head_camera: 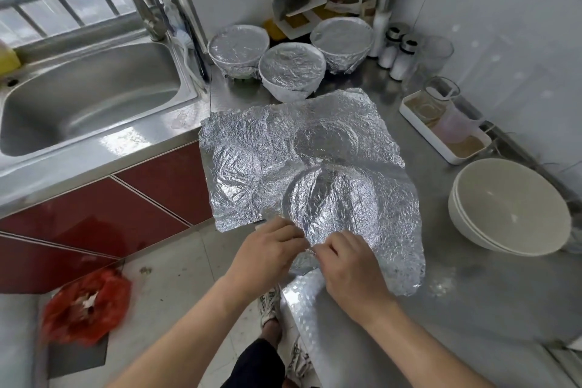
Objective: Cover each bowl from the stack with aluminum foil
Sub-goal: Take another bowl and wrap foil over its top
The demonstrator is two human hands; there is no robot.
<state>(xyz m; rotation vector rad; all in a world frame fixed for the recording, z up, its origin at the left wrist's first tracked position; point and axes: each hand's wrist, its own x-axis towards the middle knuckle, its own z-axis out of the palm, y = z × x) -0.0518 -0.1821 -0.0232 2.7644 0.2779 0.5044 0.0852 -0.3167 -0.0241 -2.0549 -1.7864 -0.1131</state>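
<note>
"Tucking the foil was the step I had in hand. Both my hands sat at six o'clock on the foil sheet. My left hand pinched its near edge with curled fingers, and my right hand, just beside it, pinched the same edge."

"Where was the bowl?"

"Under the sheet, I judged. A round bulge rose in the foil at twelve o'clock from my knuckles; the bowl itself was hidden. The sheet was far wider than that bulge. It overhung the edge of the counter at eight o'clock and carried other round creases."

"How far along were you?"

"Three covered bowls stood at twelve o'clock, close together near the wall. The stack at three o'clock, well apart from the foil, showed two bare bowls nested. So roughly halfway, by my reckoning."

"And the next move?"

"Folding that pinched edge down under the rim, then working round the bulge clockwise, pressing as I went. With so much spare foil, it probably called for tearing or bunching the excess, and gently, since crumpled foil rips easily."
</note>
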